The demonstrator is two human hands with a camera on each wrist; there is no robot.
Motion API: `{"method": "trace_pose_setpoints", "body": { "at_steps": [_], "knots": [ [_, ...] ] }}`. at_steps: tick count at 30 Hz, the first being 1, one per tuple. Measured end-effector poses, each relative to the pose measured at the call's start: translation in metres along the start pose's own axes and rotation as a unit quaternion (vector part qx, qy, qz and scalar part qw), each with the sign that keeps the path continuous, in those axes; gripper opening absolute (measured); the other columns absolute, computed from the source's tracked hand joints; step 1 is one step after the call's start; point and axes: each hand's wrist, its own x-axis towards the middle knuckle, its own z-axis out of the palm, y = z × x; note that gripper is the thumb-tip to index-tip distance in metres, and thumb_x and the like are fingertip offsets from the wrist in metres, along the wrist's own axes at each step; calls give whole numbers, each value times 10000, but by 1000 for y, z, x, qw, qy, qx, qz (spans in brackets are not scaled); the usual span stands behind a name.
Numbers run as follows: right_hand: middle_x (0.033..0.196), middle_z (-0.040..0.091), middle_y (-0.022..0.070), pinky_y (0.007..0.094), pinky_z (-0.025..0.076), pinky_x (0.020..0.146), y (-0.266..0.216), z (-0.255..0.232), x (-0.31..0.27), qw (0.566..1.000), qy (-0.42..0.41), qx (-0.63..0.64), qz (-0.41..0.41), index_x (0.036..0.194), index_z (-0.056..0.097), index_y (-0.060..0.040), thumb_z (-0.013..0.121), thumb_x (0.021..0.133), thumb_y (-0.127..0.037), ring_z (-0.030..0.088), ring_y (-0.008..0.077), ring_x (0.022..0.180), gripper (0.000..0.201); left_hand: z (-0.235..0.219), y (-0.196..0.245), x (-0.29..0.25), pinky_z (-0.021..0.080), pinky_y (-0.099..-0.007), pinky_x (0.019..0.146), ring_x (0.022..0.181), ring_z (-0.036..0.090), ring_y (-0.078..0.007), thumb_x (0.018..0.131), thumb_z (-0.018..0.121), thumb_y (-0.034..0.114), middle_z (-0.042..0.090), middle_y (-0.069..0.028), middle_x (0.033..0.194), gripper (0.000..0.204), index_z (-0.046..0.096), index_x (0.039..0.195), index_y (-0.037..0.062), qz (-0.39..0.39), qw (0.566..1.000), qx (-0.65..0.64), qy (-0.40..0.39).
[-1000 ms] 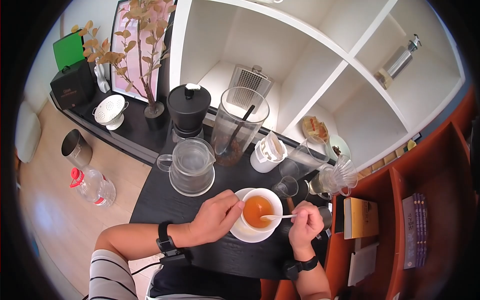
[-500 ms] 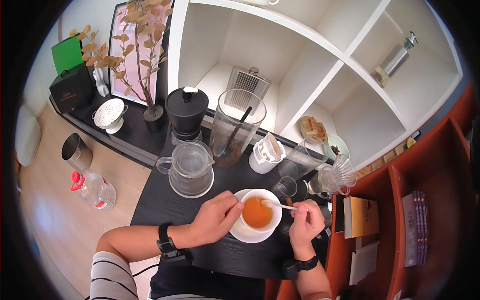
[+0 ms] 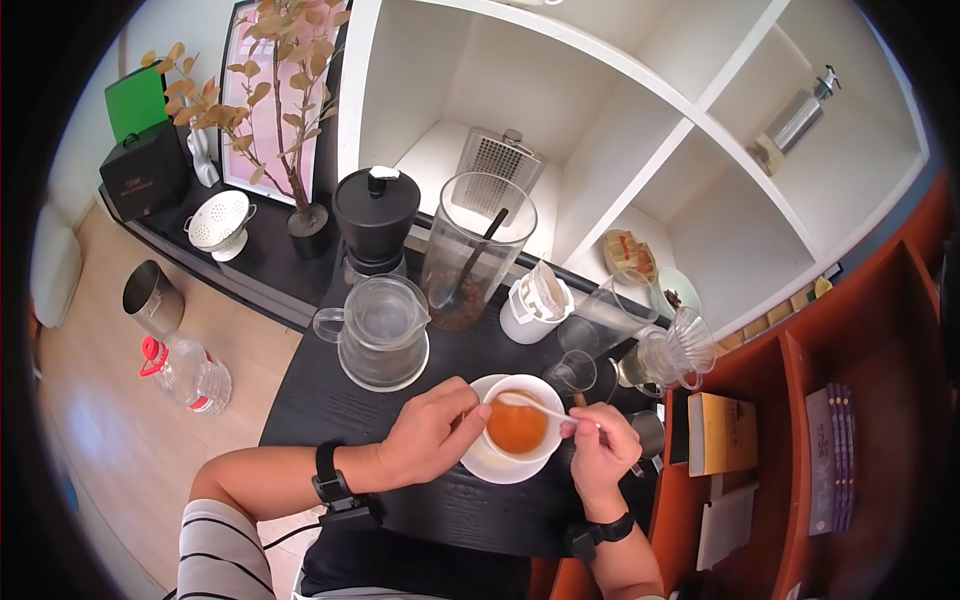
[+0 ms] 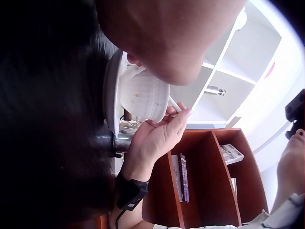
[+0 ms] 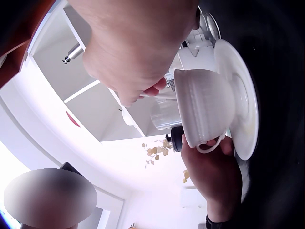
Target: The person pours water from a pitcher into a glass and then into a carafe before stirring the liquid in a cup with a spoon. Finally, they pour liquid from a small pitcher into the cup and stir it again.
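Observation:
A white cup [image 5: 205, 102] of amber liquid [image 3: 517, 432] stands on a white saucer [image 5: 243, 81] near the front of the black table. At the cup's left side my left hand [image 3: 432, 437] holds its handle [image 5: 213, 144], with thumb and fingers around it, as the right wrist view shows. My right hand [image 3: 604, 452] pinches the end of a white spoon [image 3: 545, 408] on the other side. The spoon slants over the right rim, its tip in the liquid toward the far left of the cup.
Behind the cup stand a glass jug [image 3: 383, 335], a tall glass [image 3: 480, 250] with a black stick, a black-topped grinder [image 3: 376, 215] and a white cup with a drip bag [image 3: 537, 303]. Small glassware [image 3: 572, 372] is close by at the right. White shelves [image 3: 620, 60] rise behind.
The spoon's tip has swept from the middle of the cup to its far left side. My right hand has shifted slightly left, toward the cup; my left hand stays at the handle.

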Motion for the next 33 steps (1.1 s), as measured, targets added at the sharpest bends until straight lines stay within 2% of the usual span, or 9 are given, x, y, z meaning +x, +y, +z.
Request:
{"method": "trace_pose_setpoints", "body": {
  "at_steps": [5,9,11,14,17,21,23,28,33],
  "knots": [
    [897,682,102,233,493,603,9,-7,-1,993,83,-80,4,979,688,20,660,1073,-102,617,108,670,157,-3,2,-6,508,-380,639,722,650,-242,969,719,203,589,-106,861,214,613,1052,37,-55,998,-8,-34],
    [863,681,86,236,479,599,10,-7,-2,994,51,-98,-2,951,670,18,659,1072,-100,598,100,662,169,-7,10,-5,533,-396,658,744,667,-270,920,738,211,611,-111,951,374,539,1202,65,-121,990,15,-73],
    [815,674,81,240,449,575,9,-4,1,994,43,-95,-20,947,690,22,696,1041,-79,599,116,651,138,-5,8,-4,551,-433,696,785,678,-309,893,726,190,606,-143,1104,525,473,1335,61,-53,996,21,-63],
    [761,663,77,250,413,544,8,-1,1,995,35,-88,-35,937,709,26,735,1008,-60,596,136,632,115,-6,8,-3,570,-396,732,793,684,-272,860,693,100,596,-152,1137,640,425,1438,41,13,997,45,-55],
    [747,657,75,256,405,537,10,-1,0,995,37,-84,-31,923,708,24,740,1005,-67,587,142,619,126,-4,7,-3,579,-478,777,876,697,-368,856,691,141,571,-186,1254,671,430,1466,39,-3,997,36,-63],
    [725,652,68,262,403,538,10,-4,-1,995,25,-94,-33,907,705,11,753,1000,-87,575,151,604,144,-2,8,-2,597,-418,793,909,721,-328,864,658,46,579,-188,1236,651,431,1474,39,1,996,63,-57],
    [750,663,72,252,417,550,9,-6,0,995,12,-87,-41,898,687,13,721,1030,-122,574,130,612,192,-4,12,-1,603,-432,814,962,729,-358,879,625,10,585,-201,1262,617,459,1473,40,-54,994,47,-85],
    [759,673,74,248,426,554,7,-4,1,997,-11,-61,-54,875,667,9,690,1060,-170,570,115,609,259,-2,6,-1,598,-477,841,1006,707,-413,901,592,5,597,-206,1286,589,478,1478,46,-19,996,59,-69],
    [759,715,81,271,463,568,1,-3,0,998,-34,-21,-39,942,737,13,795,967,-80,652,165,633,113,-4,9,-1,586,-457,911,1113,690,-430,912,563,-51,612,-225,1304,578,506,1481,26,-14,996,60,-66]
  ]
}}
